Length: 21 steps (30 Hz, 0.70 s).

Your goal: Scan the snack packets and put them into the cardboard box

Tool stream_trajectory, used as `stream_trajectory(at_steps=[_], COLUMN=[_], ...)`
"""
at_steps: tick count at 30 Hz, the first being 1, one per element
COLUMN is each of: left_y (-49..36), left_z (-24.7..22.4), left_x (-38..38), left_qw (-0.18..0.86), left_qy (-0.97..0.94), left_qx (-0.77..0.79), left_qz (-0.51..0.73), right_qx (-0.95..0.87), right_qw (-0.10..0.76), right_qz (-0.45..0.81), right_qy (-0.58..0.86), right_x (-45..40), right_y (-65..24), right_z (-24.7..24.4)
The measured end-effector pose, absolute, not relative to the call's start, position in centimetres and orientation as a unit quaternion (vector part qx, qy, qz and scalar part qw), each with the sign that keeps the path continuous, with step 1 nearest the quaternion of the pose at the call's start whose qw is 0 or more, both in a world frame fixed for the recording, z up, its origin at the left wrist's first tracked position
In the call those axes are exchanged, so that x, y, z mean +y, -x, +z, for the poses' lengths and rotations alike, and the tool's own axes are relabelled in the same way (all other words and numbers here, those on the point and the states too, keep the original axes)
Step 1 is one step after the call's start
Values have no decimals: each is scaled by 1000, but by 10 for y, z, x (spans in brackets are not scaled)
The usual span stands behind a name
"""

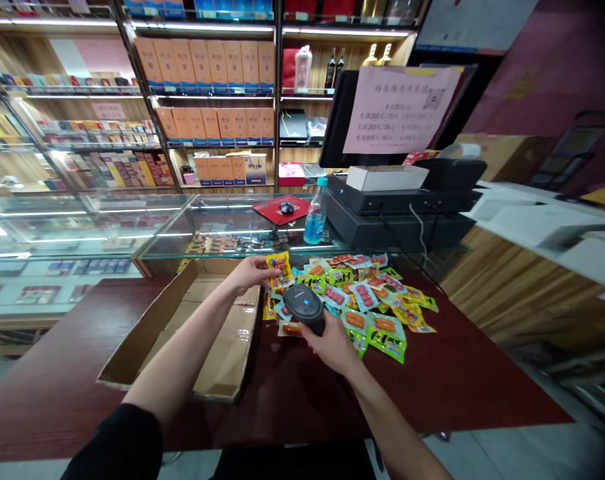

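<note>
My left hand (255, 274) pinches a small yellow snack packet (280, 270) by its left side, above the table. Wrapped around the handle of a black barcode scanner (303, 303) is my right hand (332, 343); the scanner's head is just below and to the right of the packet. Behind and to the right of the scanner lies a loose pile of snack packets (365, 295), some green, some yellow, some clear with sausages showing. A shallow cardboard box (232, 363) sits under and beside my left forearm, with its brown bottom showing.
At the table's (432, 393) far side stands a glass display counter (162, 230). It bears a blue bottle (315, 213), a mouse (286, 207) on a red pad, and a monitor (340, 120) with a paper sign (400, 113). Boxed goods fill the shelves behind.
</note>
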<state>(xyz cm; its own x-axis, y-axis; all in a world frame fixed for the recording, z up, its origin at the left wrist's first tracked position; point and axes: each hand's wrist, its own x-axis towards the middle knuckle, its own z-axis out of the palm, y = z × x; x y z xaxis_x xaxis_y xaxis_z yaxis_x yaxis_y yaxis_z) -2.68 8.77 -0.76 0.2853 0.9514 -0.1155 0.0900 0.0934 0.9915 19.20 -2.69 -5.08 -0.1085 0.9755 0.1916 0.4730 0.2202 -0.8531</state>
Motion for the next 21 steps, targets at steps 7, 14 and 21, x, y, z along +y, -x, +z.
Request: stream_trajectory(at_steps=[7,14,21], left_y=[25,30,28], left_z=[-7,-14,-7], left_x=[89,93,88], left_qw=[585,540,578], left_qy=[-555,-596,-573], left_qx=[468,470,461], left_qz=[362,363,353], right_qx=[-662,-657,-658], right_qw=[414,409,410], right_qz=[308,311,321], right_qy=[544,552,544], right_x=[-28,-25,-26], right_y=[-183,-183,-183], right_z=[-49,-55,-51])
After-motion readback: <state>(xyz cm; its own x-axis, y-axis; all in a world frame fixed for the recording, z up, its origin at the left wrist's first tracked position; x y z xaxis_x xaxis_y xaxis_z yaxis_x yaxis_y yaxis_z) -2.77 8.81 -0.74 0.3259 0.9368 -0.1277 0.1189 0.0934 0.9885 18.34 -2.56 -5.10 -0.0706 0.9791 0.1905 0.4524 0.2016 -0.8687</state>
